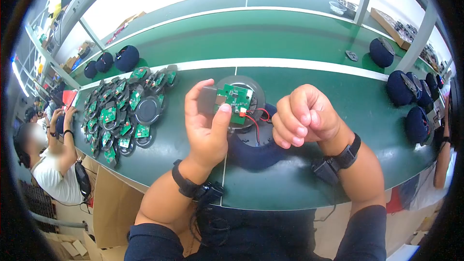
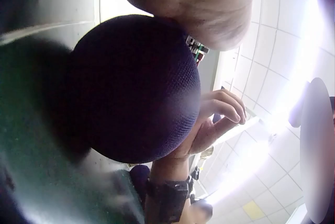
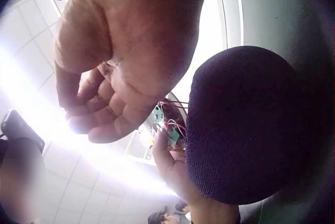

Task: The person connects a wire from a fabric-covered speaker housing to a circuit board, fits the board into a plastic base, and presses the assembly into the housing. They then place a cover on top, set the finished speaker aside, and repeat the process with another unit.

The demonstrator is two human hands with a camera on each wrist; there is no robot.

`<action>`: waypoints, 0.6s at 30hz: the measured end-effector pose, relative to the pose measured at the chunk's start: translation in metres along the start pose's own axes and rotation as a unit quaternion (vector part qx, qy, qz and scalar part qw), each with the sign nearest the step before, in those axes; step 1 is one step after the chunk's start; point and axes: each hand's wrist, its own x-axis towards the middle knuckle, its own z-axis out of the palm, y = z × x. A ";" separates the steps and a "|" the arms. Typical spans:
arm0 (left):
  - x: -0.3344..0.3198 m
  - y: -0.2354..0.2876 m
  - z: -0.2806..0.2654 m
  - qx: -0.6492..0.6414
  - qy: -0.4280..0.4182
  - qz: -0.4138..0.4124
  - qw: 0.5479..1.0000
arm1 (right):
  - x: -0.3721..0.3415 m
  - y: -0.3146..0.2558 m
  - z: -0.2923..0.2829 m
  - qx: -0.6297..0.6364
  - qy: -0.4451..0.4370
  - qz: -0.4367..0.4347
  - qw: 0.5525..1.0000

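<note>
In the head view my left hand [image 1: 205, 133] grips a round dark speaker base carrying a green circuit board [image 1: 234, 97], thumb over its near edge and fingers at its left side. Red and black wires [image 1: 265, 113] run from a connector on the board down into a dark blue, fabric-covered round speaker body [image 1: 256, 157], which sits open side up on the table. Just right of the wires, my right hand [image 1: 307, 118] is raised with its fingers loosely curled and nothing visible in them. Both wrist views show the speaker body [image 2: 136, 88] up close, partly hiding the board.
A pile of round bases with circuit boards [image 1: 108, 116] covers the table's left part. More blue speaker bodies [image 1: 406, 87] stand at the right, and a few [image 1: 126, 58] at the back left. A white ledge [image 1: 290, 63] crosses behind. Another person [image 1: 55, 164] sits at the left.
</note>
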 end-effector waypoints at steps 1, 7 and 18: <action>0.001 0.001 0.002 -0.017 0.004 -0.005 1.000 | 0.001 0.000 0.000 -0.002 -0.007 0.004 1.000; -0.001 0.000 0.002 -0.017 0.012 -0.005 1.000 | 0.007 -0.007 0.000 -0.002 0.100 -0.068 0.993; -0.005 0.000 0.000 -0.001 0.024 0.005 1.000 | 0.016 -0.036 0.044 -0.683 0.083 0.183 0.702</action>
